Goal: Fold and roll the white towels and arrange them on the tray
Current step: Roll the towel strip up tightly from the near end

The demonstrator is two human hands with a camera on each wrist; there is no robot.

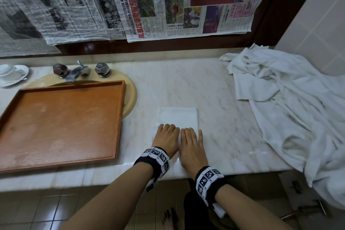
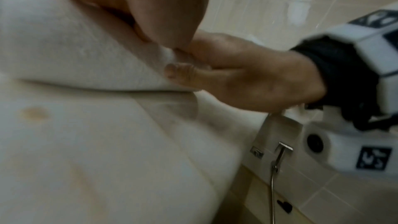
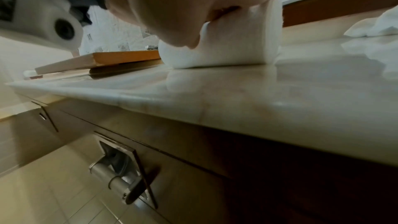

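White towel [image 1: 178, 117] half rolled under left hand [image 1: 165, 139] and right hand [image 1: 192, 144], beside tray [image 1: 61, 121]

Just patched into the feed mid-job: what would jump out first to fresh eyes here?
Both hands, left hand and right hand, sit side by side on the near end of a folded white towel at the counter's front, rolling it up. The wooden tray lies over the sink on the left, with no towels on it. A heap of white towels sprawls on the right.

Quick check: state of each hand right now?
Left hand: curled round the rolled end of the folded towel.
Right hand: also gripping the towel roll.
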